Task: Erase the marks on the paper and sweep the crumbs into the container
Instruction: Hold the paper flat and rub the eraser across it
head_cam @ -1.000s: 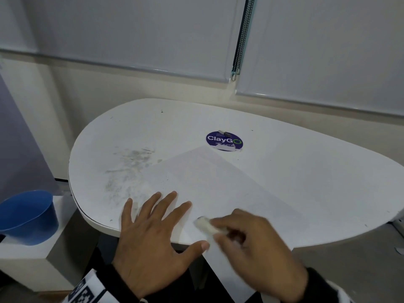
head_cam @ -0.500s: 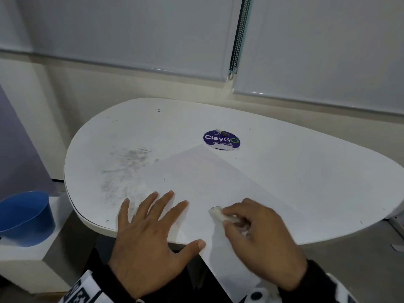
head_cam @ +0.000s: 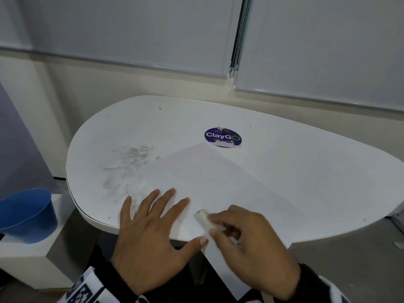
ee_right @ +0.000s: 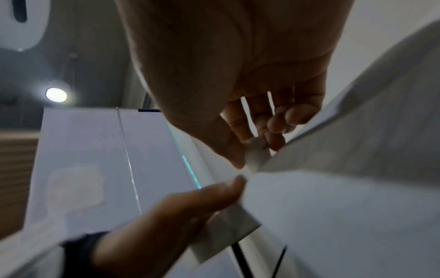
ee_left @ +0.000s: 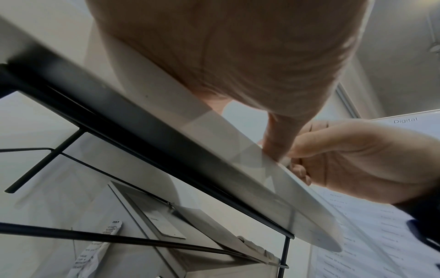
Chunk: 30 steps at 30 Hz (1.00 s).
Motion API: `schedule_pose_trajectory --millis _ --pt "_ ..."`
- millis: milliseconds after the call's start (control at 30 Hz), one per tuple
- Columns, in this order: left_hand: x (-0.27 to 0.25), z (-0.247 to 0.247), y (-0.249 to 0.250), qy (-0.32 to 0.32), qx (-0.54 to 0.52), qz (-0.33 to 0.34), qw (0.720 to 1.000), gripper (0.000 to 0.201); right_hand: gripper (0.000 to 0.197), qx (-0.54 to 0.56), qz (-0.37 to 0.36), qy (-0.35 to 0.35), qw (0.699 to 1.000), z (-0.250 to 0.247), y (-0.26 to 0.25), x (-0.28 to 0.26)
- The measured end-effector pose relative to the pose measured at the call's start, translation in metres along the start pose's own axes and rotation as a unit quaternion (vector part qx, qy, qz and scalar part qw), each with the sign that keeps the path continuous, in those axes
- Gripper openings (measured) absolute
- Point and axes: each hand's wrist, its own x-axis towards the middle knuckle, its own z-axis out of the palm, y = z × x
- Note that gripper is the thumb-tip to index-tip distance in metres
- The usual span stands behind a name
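A white sheet of paper (head_cam: 218,184) lies at an angle on the white table (head_cam: 306,171), its near corner hanging over the front edge. My left hand (head_cam: 153,226) lies flat on the paper's left part, fingers spread. My right hand (head_cam: 247,239) pinches a white eraser (head_cam: 202,217) and presses its tip on the paper just right of the left thumb. In the right wrist view the eraser (ee_right: 256,154) sits between thumb and fingers. A blue container (head_cam: 26,215) stands on a low white stand left of the table. Grey crumbs and smudges (head_cam: 129,165) lie on the table left of the paper.
A round blue ClayGo sticker (head_cam: 223,136) sits on the table beyond the paper's far corner, with a small dark object at its top. Window blinds and a bead chain (head_cam: 238,36) hang behind. The table's front edge (head_cam: 96,221) curves just under my hands.
My right hand slid the eraser right across the paper, then back left toward my left thumb. My left hand stays flat on the paper.
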Motion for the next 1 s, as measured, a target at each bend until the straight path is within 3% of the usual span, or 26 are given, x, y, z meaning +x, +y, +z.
schedule_pose_trajectory --millis 167,267,333,500,567,700,867,933,1000 --pt "-0.001 0.000 -0.001 -0.007 0.001 -0.003 1.000 0.084 0.025 -0.028 0.051 0.061 0.996 -0.009 0.020 0.005" --pt "-0.001 0.000 0.000 -0.002 0.001 -0.002 1.000 0.083 0.029 -0.010 0.005 0.012 1.000 0.002 -0.001 -0.002" --pt "0.000 0.000 0.000 -0.001 -0.001 -0.002 1.000 0.084 0.031 0.010 0.012 -0.011 1.000 -0.001 -0.005 -0.003" --pt "-0.001 0.001 -0.001 -0.009 0.000 -0.005 1.000 0.086 0.024 -0.029 0.087 0.055 0.994 -0.024 0.029 0.006" --pt "-0.001 0.001 0.000 -0.008 0.001 -0.003 1.000 0.084 0.026 -0.027 0.065 0.050 0.996 -0.018 0.022 0.004" --pt "-0.001 0.000 0.000 -0.002 0.002 -0.003 1.000 0.083 0.026 0.015 0.019 -0.027 0.999 -0.004 -0.006 -0.003" --pt "-0.001 0.001 0.000 -0.006 0.003 -0.005 1.000 0.083 0.022 -0.026 0.096 0.038 0.994 -0.026 0.026 0.006" --pt "-0.001 0.001 0.000 -0.005 0.003 -0.002 1.000 0.082 0.026 -0.047 0.070 0.044 0.995 -0.019 0.022 0.004" --pt "-0.001 0.000 0.000 -0.003 0.002 0.001 1.000 0.082 0.027 -0.010 0.029 -0.010 0.999 -0.008 0.002 -0.002"
